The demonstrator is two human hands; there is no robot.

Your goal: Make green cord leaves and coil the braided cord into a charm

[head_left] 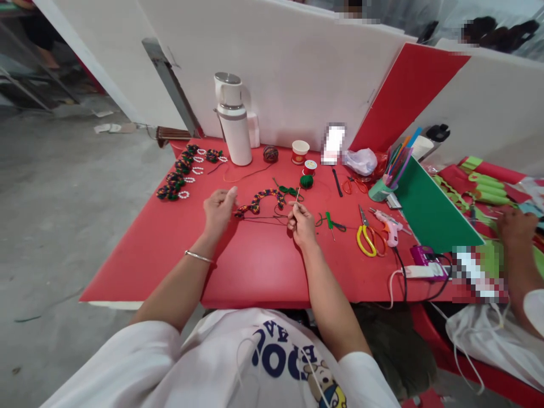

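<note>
So the red table (255, 272) has a row of dark knitted bundles (183, 165) with white bead loops running up its left edge to the far left corner. Next along is the left hand (219, 211), thumb and fingers curled in; can't tell if they're actually pinching anything, but it's right by the left end of the braid. A white flask (237, 136) stands near the far edge behind it. The multicolour braid (256, 199) lies curved between the two hands, around midway from near edge to far edge, and a mixed yarn ball (271, 153) sits behind it. Right hand (302, 224) has its fingertips clamped on a thin needle (298, 195), tip up, with a paper cup (300, 152), a spool (310, 168) and a green yarn ball (306, 182) towards the far edge. Then scissors (366, 241), a pink glue gun (391, 229) and, past the green board (440, 212), somebody else's hand (517, 229)
</note>
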